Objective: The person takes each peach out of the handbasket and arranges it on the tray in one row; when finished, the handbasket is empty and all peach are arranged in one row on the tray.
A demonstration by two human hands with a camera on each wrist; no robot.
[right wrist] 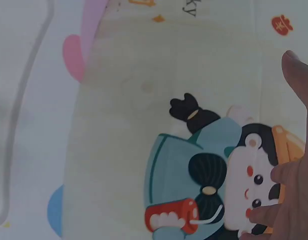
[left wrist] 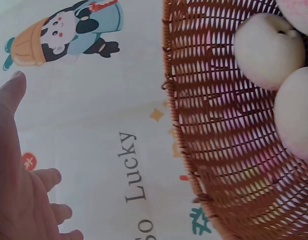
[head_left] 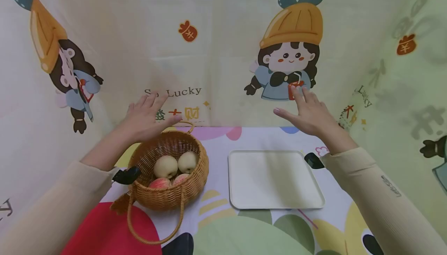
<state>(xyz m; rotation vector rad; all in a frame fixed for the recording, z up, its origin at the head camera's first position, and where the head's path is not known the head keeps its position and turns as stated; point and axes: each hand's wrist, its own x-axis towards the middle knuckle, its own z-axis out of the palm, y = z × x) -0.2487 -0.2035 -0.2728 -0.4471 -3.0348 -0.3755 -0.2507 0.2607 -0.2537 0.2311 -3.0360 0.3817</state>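
Note:
In the head view my left hand [head_left: 144, 119] is held up above the far left rim of a wicker basket [head_left: 200, 162], fingers spread and holding nothing. Inside the basket lie pale round fruits [head_left: 165, 167] and reddish peach-like ones [head_left: 160, 183]; the left wrist view shows the pale fruits [left wrist: 269, 50] close to the woven wall. My right hand [head_left: 309, 113] is raised beyond the far edge of a white rectangular tray [head_left: 276, 179], its fingers also spread, touching nothing. In the right wrist view, part of that hand [right wrist: 294, 195] shows at the right edge.
One rope-like basket handle [head_left: 155, 242] hangs toward the near side. A brown tag-like piece [head_left: 121, 203] sits by the basket's left side. Printed cloth [head_left: 230, 72] stands upright behind the table, with a patterned tablecloth [head_left: 216, 177] beneath basket and tray.

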